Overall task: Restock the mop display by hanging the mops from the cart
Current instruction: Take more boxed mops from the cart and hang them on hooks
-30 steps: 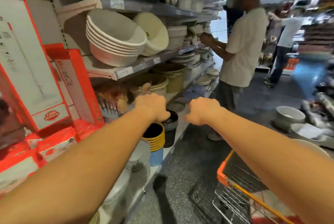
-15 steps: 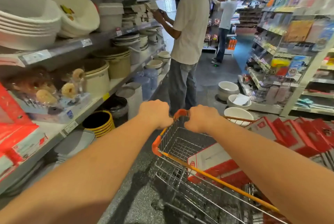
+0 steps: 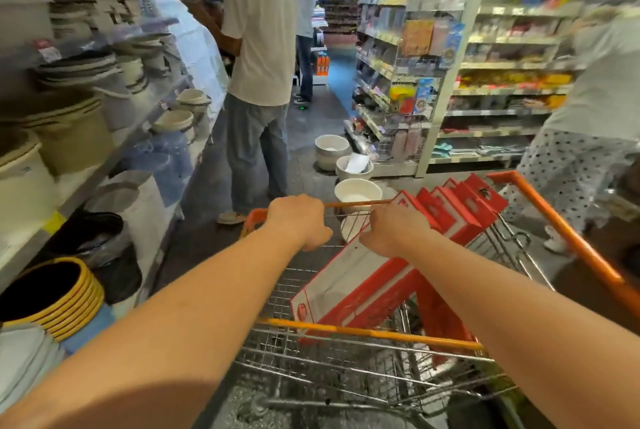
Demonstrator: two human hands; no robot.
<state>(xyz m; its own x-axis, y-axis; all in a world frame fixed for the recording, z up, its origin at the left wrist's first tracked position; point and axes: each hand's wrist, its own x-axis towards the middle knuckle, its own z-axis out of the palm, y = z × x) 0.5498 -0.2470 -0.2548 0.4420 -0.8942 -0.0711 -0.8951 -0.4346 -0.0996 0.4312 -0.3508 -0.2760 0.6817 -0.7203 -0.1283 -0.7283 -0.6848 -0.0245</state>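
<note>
Cart (image 3: 381, 334) of mop boxes (image 3: 360, 278), print unreadable, gripped by left hand (image 3: 298, 221) and right hand (image 3: 393, 230).

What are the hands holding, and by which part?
The left hand and right hand both grip the cart by its far orange top rail, side by side.

Colours: silver wire shopping cart with orange rim (image 3: 568, 234). Inside it, red-and-white long cardboard boxes (image 3: 363, 283). Left of cart, stacked black plastic buckets with yellow rims (image 3: 62, 293). Beyond cart, white round basins (image 3: 356, 189) on the dark grey floor (image 3: 304, 165). Right of cart, white trousers with black polka dots (image 3: 571, 169).
</note>
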